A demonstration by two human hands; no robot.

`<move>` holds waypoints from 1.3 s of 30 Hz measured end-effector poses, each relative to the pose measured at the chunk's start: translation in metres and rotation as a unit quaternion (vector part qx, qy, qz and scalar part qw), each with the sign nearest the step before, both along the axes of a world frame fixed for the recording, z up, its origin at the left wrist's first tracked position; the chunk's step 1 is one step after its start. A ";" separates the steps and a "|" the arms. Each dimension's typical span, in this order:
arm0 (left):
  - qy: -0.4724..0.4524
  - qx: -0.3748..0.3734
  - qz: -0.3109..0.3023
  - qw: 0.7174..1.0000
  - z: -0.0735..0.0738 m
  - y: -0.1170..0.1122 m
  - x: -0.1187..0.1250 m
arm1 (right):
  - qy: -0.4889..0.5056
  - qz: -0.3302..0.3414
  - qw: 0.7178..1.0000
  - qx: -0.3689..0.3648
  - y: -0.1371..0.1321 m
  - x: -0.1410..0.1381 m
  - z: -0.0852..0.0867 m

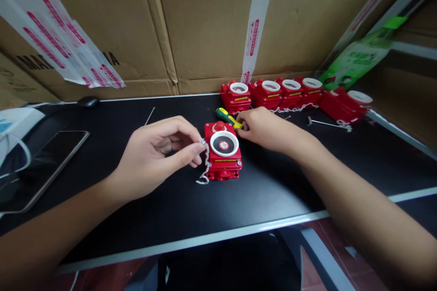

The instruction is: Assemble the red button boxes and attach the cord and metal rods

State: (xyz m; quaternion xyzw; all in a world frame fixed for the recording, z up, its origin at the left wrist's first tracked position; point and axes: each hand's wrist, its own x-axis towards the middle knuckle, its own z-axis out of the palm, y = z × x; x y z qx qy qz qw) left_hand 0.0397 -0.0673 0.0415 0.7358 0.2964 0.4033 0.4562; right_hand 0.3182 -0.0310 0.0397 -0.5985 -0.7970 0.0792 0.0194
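Observation:
My left hand (160,154) pinches a small shiny metal piece (203,142) between thumb and fingertips. From it a whitish twisted cord or chain (206,163) hangs down to the table. Right beside those fingertips sits a red box-shaped device (223,163) with a white ring, a dark round face and a red knob on top. My right hand (257,125) is at the device's far right corner, its fingers closed at the yellow neck of a green and yellow screwdriver (224,114). The screwdriver's shaft is not visible.
Several similar red devices (271,95) line the back of the black table (259,195), with cords in front. A metal rod tool (327,125) lies at right, near a green bottle (362,57). At left are a phone (44,163) and thin rod (149,116). Cardboard (205,22) stands behind.

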 end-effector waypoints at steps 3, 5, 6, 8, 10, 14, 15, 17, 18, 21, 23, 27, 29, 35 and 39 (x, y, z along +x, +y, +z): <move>-0.029 -0.019 -0.010 0.999 0.002 -0.001 0.001 | 0.025 -0.017 1.000 0.000 -0.003 0.003 0.007; -0.051 -0.028 -0.014 0.998 0.003 0.000 0.001 | 0.106 -0.041 0.993 0.021 -0.009 0.007 0.018; -0.061 -0.030 -0.016 0.998 0.004 0.000 0.001 | 0.166 -0.056 0.984 0.044 -0.013 0.009 0.024; -0.072 -0.034 -0.020 0.997 0.005 -0.001 0.000 | 0.347 -0.055 0.933 0.075 -0.021 0.008 0.033; -0.072 -0.034 -0.024 0.997 0.007 -0.003 0.000 | 0.551 -0.017 0.829 0.091 -0.031 0.001 0.039; -0.062 -0.031 -0.022 0.997 0.010 -0.007 0.001 | 0.721 0.079 0.684 0.083 -0.051 -0.021 0.043; -0.060 -0.033 -0.022 0.997 0.010 -0.007 0.001 | 0.724 0.097 0.679 0.071 -0.056 -0.026 0.044; -0.059 -0.037 -0.027 0.997 0.011 -0.008 0.002 | 0.721 0.101 0.684 0.042 -0.062 -0.034 0.046; -0.058 -0.039 -0.031 0.997 0.010 -0.007 0.002 | 0.719 0.096 0.688 0.026 -0.065 -0.038 0.047; -0.064 -0.033 -0.042 0.997 0.009 -0.006 0.003 | 0.720 0.056 0.691 -0.002 -0.068 -0.045 0.050; -0.069 -0.023 -0.048 0.996 0.009 -0.005 0.003 | 0.725 0.037 0.687 -0.007 -0.069 -0.048 0.051; -0.069 -0.013 -0.056 0.996 0.008 -0.004 0.003 | 0.734 0.030 0.678 -0.014 -0.068 -0.048 0.053; -0.074 -0.004 -0.067 0.995 0.007 -0.003 0.003 | 0.732 0.034 0.680 -0.021 -0.068 -0.046 0.053; -0.071 0.012 -0.077 0.994 0.005 0.000 0.002 | 0.726 0.090 0.681 -0.015 -0.070 -0.040 0.044; -0.068 0.009 -0.073 0.995 0.005 -0.001 0.002 | 0.724 0.112 0.680 -0.012 -0.069 -0.039 0.038</move>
